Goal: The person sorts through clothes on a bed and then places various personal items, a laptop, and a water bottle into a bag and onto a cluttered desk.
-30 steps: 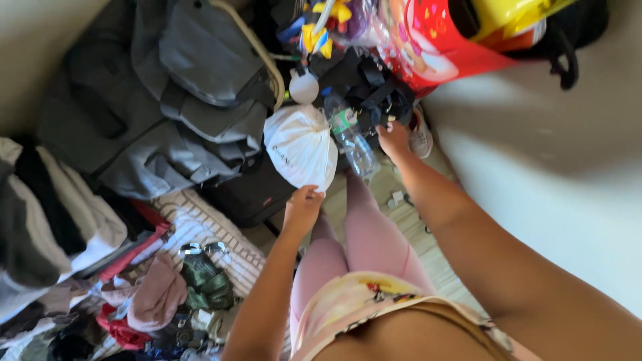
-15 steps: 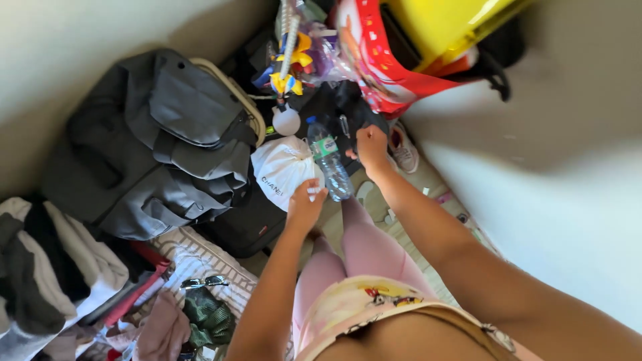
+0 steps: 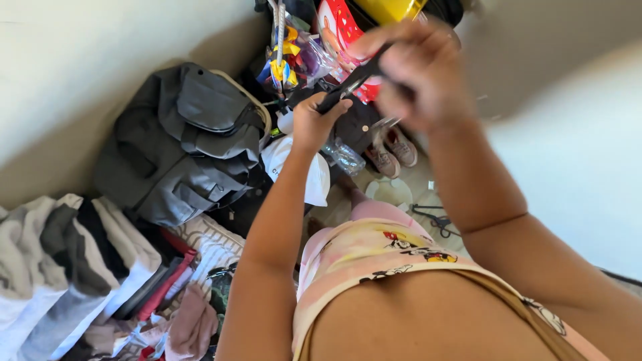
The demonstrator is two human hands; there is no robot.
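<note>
Both my hands are raised in front of me and hold a thin black strap [image 3: 353, 81] between them. My left hand [image 3: 314, 124] grips its lower end. My right hand [image 3: 418, 70], blurred, grips its upper end near a red bag [image 3: 338, 30]. Below the hands lie a white cloth bundle [image 3: 314, 177], a clear plastic bottle [image 3: 344, 157] and a pair of pale sneakers [image 3: 391, 154]. My legs in pink shorts [image 3: 374, 244] fill the lower middle.
A large grey backpack [image 3: 177, 147] leans against the cream wall at left. Folded grey, white and black clothes [image 3: 60, 261] pile at lower left. Colourful toys [image 3: 287, 60] and a yellow object [image 3: 391, 8] sit at the top. A pale wall stands at right.
Both hands have lifted away from the white bundle and the bottle and now hold a black strap up close to the camera. The view has tilted.
</note>
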